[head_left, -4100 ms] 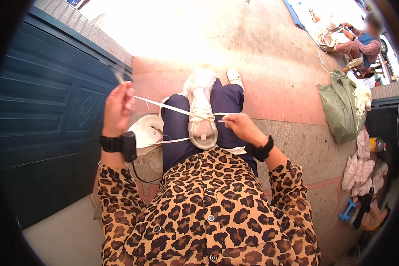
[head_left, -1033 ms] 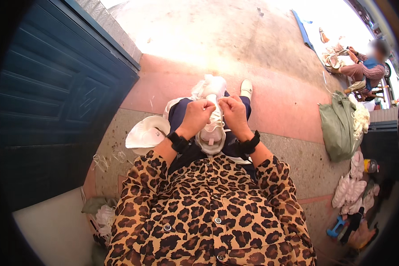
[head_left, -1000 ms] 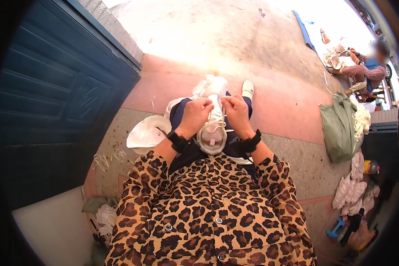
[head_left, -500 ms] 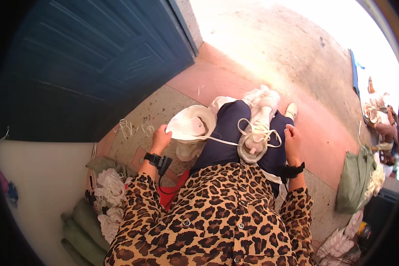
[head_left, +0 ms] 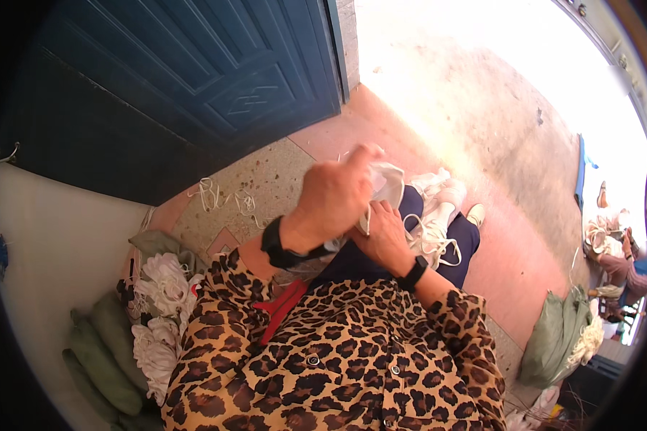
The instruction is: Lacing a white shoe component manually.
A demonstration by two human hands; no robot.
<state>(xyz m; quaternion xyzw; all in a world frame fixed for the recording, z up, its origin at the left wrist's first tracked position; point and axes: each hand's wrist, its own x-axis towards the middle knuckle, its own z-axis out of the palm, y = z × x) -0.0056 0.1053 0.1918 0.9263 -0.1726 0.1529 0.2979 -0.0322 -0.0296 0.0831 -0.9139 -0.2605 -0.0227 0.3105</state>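
A white shoe upper (head_left: 389, 183) is in front of me, partly hidden by my hands. My right hand (head_left: 384, 239) grips its near edge with bent fingers. Raised over the upper's left side is my left hand (head_left: 332, 194), its fingers smeared by motion, so whether they hold anything does not show. More white shoe uppers (head_left: 449, 197) lie over my dark trouser legs (head_left: 466, 241). Loops of white shoelace (head_left: 442, 244) rise from the upper nearest my right wrist.
A blue door (head_left: 251, 100) stands at the far left. Loose laces (head_left: 208, 192) lie on the floor. White bundles (head_left: 162, 287) and green sacks (head_left: 101, 359) are at my left; another green sack (head_left: 553, 341) is at right. Other people (head_left: 629, 266) sit at the far right.
My right hand has left my right thigh and moved left to the shoe upper. My left hand has risen from the upper's outer edge and moved right. The view has turned slightly.
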